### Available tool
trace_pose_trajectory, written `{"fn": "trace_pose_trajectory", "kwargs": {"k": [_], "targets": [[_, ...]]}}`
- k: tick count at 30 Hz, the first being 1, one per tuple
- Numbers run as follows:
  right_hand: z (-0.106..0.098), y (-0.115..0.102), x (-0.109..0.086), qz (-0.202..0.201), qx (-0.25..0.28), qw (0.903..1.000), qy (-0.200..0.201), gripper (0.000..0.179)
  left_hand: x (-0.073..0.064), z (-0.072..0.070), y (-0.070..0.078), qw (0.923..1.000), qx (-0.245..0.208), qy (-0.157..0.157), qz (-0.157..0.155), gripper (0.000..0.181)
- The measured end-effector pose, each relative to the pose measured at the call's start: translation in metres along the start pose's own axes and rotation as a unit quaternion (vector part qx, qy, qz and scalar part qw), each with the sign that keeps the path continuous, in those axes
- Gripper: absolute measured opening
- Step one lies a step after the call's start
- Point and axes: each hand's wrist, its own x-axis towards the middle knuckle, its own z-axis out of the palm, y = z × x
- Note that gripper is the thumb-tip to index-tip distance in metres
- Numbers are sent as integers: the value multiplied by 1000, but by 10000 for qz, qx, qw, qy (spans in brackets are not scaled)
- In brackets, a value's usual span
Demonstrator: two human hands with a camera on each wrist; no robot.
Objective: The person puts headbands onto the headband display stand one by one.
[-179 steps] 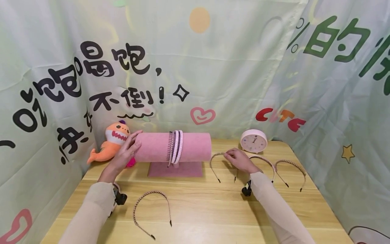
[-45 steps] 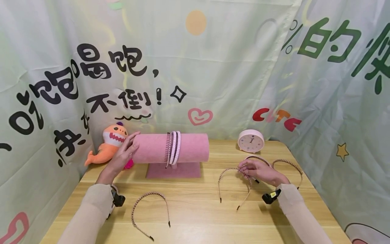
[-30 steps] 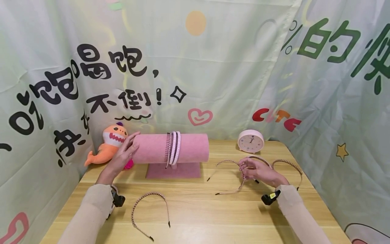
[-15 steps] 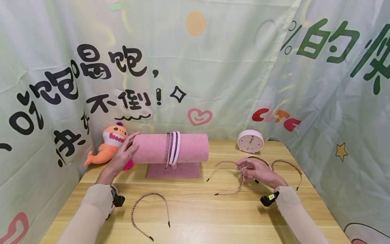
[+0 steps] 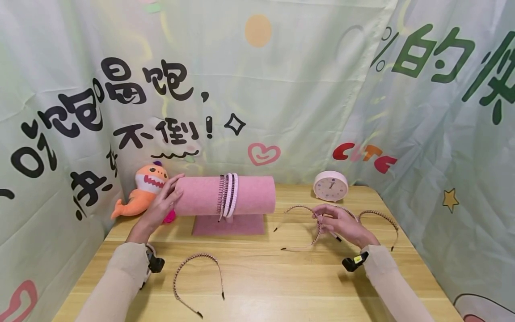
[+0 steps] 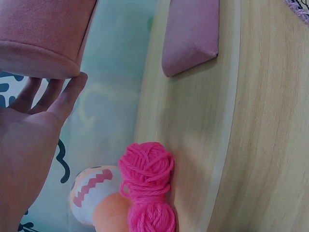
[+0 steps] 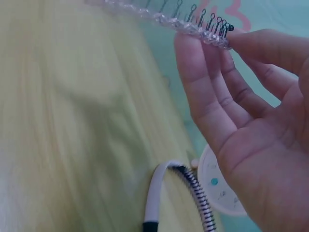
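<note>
My left hand touches the left end of a pink velvet display roll with its fingertips, fingers fairly straight. Several headbands are looped round the middle of this roll. On the right, my right hand pinches a thin beaded headband between thumb and fingers, above the table. The ends of that headband point left. In the right wrist view, the beaded edge and its row of small wire teeth show at my fingertips. A white headband with dark coils stands below.
Another headband sits at the far right of the wooden table, and one lies front left. One more is mostly hidden by my left wrist. A pink clock, orange plush shark and pink yarn are at the back.
Over six seconds, my right hand has moved right and nearer with the headband, whose ends have swung from pointing down to pointing left. It has just risen slightly. My left hand stays at the roll.
</note>
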Motion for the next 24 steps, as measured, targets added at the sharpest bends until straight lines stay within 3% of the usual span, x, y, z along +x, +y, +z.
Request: {"fn": "trace_pose_trajectory", "kwargs": {"k": [4,14,24], "targets": [[7,-10,1,-70,-19,9997,219,50,0,0,0,10000,-11,1,-7,62],[18,-32,5,-659,-121,9972,345,52,0,0,0,10000,56,2,-14,61],[31,-61,10,-733,-280,9959,458,48,-1,0,0,10000,48,22,-25,61]]}}
